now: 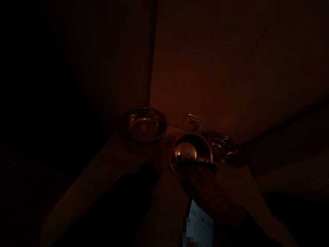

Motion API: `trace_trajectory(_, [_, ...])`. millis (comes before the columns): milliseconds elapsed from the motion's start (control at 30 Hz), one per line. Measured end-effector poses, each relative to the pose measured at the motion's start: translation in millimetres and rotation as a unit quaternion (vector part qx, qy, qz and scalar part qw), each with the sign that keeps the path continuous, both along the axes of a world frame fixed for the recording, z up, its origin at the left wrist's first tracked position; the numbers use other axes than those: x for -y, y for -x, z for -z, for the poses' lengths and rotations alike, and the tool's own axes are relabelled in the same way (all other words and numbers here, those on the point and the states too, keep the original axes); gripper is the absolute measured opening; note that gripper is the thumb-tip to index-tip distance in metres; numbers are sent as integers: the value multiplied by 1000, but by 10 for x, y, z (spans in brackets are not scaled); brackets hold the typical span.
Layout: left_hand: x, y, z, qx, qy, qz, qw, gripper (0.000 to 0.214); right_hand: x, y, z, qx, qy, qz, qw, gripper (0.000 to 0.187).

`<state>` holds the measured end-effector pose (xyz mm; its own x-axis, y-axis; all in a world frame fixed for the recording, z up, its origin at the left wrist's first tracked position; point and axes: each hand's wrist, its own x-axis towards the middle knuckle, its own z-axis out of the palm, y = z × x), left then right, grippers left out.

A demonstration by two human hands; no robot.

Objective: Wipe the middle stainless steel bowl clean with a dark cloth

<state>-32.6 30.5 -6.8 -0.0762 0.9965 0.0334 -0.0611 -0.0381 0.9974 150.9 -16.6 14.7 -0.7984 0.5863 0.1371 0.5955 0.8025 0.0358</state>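
The scene is very dark. A steel bowl [191, 151] is held tilted above a pale counter [108, 164]. My left hand [164, 156] grips its left rim, in a dark sleeve. My right hand [203, 185] presses a dark cloth [197, 166] against the bowl's near edge, fingers closed over it.
A larger steel bowl [144, 124] stands at the back left of the counter. Another steel bowl [224, 148] sits at the right behind the held one. A wall socket [196, 121] is on the wall in the corner. A lit phone screen [200, 224] lies near me.
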Motion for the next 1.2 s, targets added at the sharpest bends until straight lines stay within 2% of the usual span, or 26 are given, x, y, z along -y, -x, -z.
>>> trace_trajectory(133, [16, 25, -34, 3, -17, 44, 999, 52, 6, 32, 49, 1, -17, 3, 1000, 35])
trace_trajectory(233, [44, 34, -64, -23, -26, 37, 999, 52, 8, 53, 31, -10, -22, 6, 1000, 35])
trace_trajectory(400, [74, 20, -65, -50, -28, 65, 996, 52, 29, 132, -7, -22, -8, 30, 999, 37])
trace_trajectory(567, [93, 16, -68, -71, -7, 32, 997, 54, 28, 379, 5, -38, 1, 53, 998, 39])
trace_trajectory(700, [90, 25, -61, -83, 28, -23, 996, 49, 21, 564, 3, -64, 15, 84, 994, 40])
trace_trajectory(833, [78, 38, -55, -72, 30, -58, 995, 44, 36, 385, -8, -26, 25, 59, 998, 39])
trace_trajectory(1000, [71, 31, -49, -67, 21, -42, 997, 47, 16, -41, -42, 31, -1, 19, 999, 37])
trace_trajectory(1100, [60, 19, -33, -64, -4, -29, 998, 48, 14, -76, -73, 28, 8, 28, 999, 36])
trace_trajectory(1200, [55, 14, -25, -47, 17, -37, 998, 50, 36, -1, -98, 7, 41, 49, 998, 35])
